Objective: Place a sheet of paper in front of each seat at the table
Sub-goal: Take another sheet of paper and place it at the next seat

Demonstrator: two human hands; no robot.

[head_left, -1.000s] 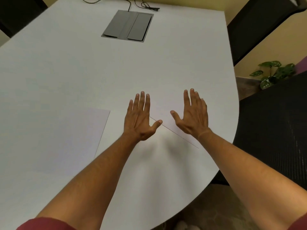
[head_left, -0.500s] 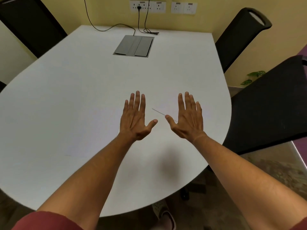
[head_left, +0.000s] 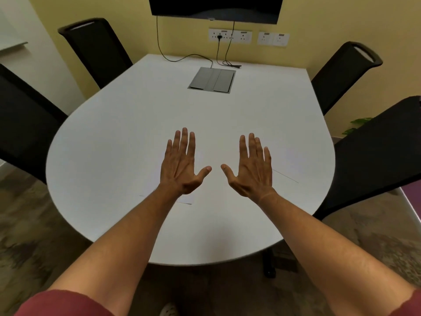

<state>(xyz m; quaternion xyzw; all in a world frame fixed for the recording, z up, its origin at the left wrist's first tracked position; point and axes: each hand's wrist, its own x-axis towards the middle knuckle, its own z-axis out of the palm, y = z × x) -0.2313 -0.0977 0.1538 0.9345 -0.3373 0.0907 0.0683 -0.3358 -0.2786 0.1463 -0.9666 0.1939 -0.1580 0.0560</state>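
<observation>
So, both hands up over the white worktop [head_left: 114, 144], palms down, fingers spread flat, gripping nothing. Left hand [head_left: 182, 165] and right hand [head_left: 251, 168] side by side at frame centre, thumbs nearly meeting.

Paper tough to spot, white on white. One sheet [head_left: 185, 199] peeking out under the left wrist, just its near corner visible at lower centre. Another sheet [head_left: 289, 165] lying right of the right hand, faint edge running diagonally toward the lower right, pointed at the black chair [head_left: 373, 156] there. Right hand clearly closer to that one.

Probably mostly done on this end, but can't tell about the far seats: upper-left chair [head_left: 98, 51] and upper-right chair [head_left: 341, 71], no sheets visible in front of them.
</observation>
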